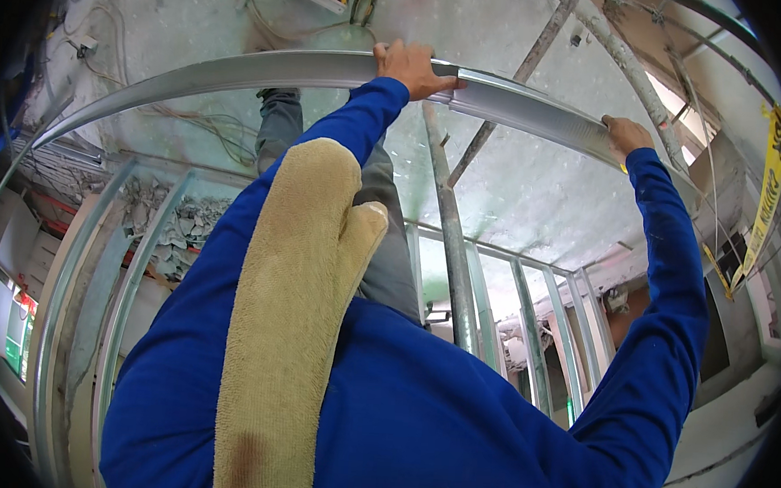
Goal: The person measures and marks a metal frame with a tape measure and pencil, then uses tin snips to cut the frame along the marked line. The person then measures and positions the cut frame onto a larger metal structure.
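The metal channel [330,68] runs overhead, its long axis left to right across the view, just under the ceiling [520,180]. The left hand [412,66] has its grip closed over the channel near mid-length, where two pieces seem to meet. The right hand [628,133] clasps the lower right end. The long left stretch hangs unheld; the left hand is nearer it.
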A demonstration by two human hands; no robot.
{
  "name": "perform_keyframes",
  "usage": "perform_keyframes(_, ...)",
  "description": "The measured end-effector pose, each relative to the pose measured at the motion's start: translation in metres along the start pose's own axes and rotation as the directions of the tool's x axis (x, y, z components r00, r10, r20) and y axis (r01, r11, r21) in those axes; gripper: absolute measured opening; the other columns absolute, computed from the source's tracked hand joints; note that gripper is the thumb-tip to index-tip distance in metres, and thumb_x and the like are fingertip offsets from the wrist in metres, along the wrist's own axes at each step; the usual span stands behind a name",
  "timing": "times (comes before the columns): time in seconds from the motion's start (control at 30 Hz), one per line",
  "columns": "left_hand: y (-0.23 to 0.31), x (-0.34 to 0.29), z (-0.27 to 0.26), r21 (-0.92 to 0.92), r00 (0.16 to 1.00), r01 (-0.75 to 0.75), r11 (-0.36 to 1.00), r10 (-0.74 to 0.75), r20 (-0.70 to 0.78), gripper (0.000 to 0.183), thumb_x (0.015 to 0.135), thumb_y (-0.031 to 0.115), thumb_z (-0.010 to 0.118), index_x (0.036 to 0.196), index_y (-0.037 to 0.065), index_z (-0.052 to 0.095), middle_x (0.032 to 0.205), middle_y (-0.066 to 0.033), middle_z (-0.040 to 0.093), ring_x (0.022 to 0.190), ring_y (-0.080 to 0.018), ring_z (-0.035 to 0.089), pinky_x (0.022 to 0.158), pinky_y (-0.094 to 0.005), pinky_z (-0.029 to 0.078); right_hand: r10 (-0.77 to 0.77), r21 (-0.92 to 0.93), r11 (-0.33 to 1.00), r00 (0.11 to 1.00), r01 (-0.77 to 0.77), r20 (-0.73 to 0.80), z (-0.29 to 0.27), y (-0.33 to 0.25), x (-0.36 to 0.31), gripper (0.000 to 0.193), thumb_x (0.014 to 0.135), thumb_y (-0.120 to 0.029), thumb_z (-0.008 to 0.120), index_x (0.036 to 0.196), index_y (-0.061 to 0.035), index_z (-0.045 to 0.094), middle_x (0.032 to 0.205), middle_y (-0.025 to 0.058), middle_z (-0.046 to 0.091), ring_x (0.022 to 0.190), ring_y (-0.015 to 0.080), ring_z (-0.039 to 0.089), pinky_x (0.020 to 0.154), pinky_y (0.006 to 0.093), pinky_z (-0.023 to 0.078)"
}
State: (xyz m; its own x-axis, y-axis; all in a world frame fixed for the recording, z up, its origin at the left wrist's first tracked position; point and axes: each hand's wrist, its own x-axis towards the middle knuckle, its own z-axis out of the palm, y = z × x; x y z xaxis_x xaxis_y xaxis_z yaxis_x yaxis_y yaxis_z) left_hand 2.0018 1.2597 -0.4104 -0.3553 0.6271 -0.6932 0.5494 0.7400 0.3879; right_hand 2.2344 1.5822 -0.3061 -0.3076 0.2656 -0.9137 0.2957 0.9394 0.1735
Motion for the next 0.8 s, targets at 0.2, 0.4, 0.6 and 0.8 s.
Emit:
perform_keyframes(0.2, 0.000, 0.001, 0.004, 0.019, 0.999, -0.005, 1.000, 0.006, -0.051, 0.078, 0.072, 0.080, 0.059, 0.108, 0.012, 0.071, 0.111, -0.0098, 0.067, 0.110, -0.0275, 0.054, 0.092, -0.0450, 0.027, 0.024, -0.040, 0.999, 1.000, -0.025, -0.004, -0.001, -0.002, 0.008, 0.030, 0.086, -0.013, 0.051, 0.111, -0.0115, 0.067, 0.108, 0.0163, 0.069, 0.104, 0.0356, 0.065, 0.089, 0.0464, 0.051)
perform_keyframes(0.4, 0.001, 0.001, 0.008, 0.044, 0.996, 0.014, 0.999, -0.010, -0.093, 0.066, 0.074, 0.072, 0.064, 0.105, 0.014, 0.072, 0.108, -0.0080, 0.068, 0.110, -0.0274, 0.055, 0.091, -0.0461, 0.027, 0.052, -0.008, 0.999, 0.999, -0.052, 0.011, 0.004, -0.010, 0.026, 0.031, 0.086, -0.013, 0.050, 0.111, -0.0119, 0.068, 0.109, 0.0161, 0.069, 0.105, 0.0356, 0.065, 0.089, 0.0464, 0.051)
perform_keyframes(0.6, -0.001, 0.004, 0.016, 0.027, 0.994, 0.022, 0.999, -0.019, -0.106, 0.054, 0.076, 0.062, 0.070, 0.104, 0.016, 0.072, 0.107, -0.0068, 0.069, 0.110, -0.0274, 0.055, 0.091, -0.0462, 0.027, 0.060, -0.002, 0.998, 0.996, -0.060, 0.066, 0.008, -0.019, 0.045, 0.034, 0.087, -0.015, 0.049, 0.116, -0.0135, 0.067, 0.116, 0.0155, 0.067, 0.110, 0.0335, 0.063, 0.093, 0.0447, 0.050)
perform_keyframes(0.8, -0.003, 0.006, 0.021, 0.056, 0.986, 0.022, 0.998, -0.012, -0.167, 0.052, 0.074, 0.062, 0.071, 0.102, 0.018, 0.073, 0.103, -0.0062, 0.071, 0.106, -0.0275, 0.058, 0.089, -0.0456, 0.028, 0.098, 0.026, 0.995, 0.991, -0.100, 0.095, 0.007, -0.018, 0.048, 0.037, 0.088, -0.015, 0.047, 0.121, -0.0144, 0.066, 0.120, 0.0148, 0.066, 0.113, 0.0333, 0.062, 0.096, 0.0430, 0.049)
